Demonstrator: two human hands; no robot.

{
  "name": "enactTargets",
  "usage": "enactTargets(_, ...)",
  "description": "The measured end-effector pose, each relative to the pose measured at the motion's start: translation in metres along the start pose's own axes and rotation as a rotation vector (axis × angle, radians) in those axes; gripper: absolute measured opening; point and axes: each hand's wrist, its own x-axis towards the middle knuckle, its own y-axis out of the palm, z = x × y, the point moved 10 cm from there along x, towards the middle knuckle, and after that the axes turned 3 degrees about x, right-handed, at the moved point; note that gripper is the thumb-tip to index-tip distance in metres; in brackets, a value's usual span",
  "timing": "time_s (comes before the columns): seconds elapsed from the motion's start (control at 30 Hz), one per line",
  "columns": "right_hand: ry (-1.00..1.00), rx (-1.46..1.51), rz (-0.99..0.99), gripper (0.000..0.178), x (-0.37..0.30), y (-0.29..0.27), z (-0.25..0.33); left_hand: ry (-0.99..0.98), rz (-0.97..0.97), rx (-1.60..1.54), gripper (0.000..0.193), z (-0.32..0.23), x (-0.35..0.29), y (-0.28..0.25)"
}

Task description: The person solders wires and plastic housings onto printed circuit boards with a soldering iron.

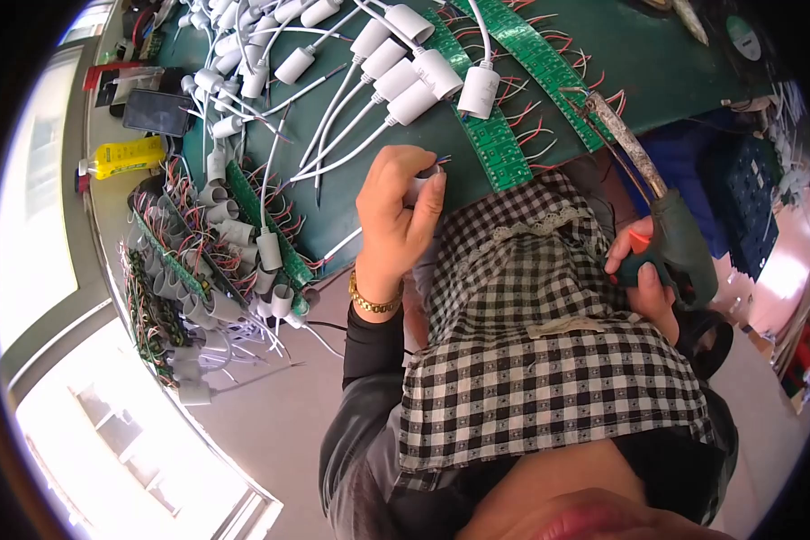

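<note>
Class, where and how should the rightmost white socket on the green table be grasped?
Probably best around the cylindrical body of the white socket, from the person's side: its cable leaves the far end, and other sockets crowd its left.

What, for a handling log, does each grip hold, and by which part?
Right grip: dark soldering gun with worn metal barrel, by its handle. Left grip: a white piece with thin coloured wires; mostly hidden, held part unclear.
</note>
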Motion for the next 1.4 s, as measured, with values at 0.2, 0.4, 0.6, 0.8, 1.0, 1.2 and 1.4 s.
enactTargets(0.2,0.064,-0.016,0.025,0.045,0.000,0.003,-0.002,-0.232,-0.022,-0.002,0.012,0.003,-0.001,0.008)
enactTargets(0.4,0.088,-0.008,0.097,0.045,0.002,0.010,-0.003,-0.133,-0.119,0.123,0.013,-0.004,0.005,0.008)
enactTargets(0.6,0.072,0.000,0.116,0.045,0.002,0.009,-0.005,-0.109,-0.109,0.265,0.019,-0.015,0.002,0.012)
enactTargets(0.8,0.078,0.008,0.101,0.046,-0.001,0.006,-0.007,-0.213,0.063,0.163,0.032,-0.006,-0.002,0.017)
enactTargets(1.0,0.144,-0.010,0.059,0.045,-0.001,0.005,-0.009,-0.084,0.042,0.368,0.027,-0.018,-0.004,0.022)
enactTargets(1.2,0.110,-0.062,0.139,0.044,0.004,0.008,-0.005,-0.004,0.159,0.488,0.035,-0.033,-0.006,0.042)
enactTargets(1.4,0.112,-0.041,0.144,0.044,0.000,0.005,-0.008,0.027,0.113,0.445,0.028,-0.034,-0.009,0.046)
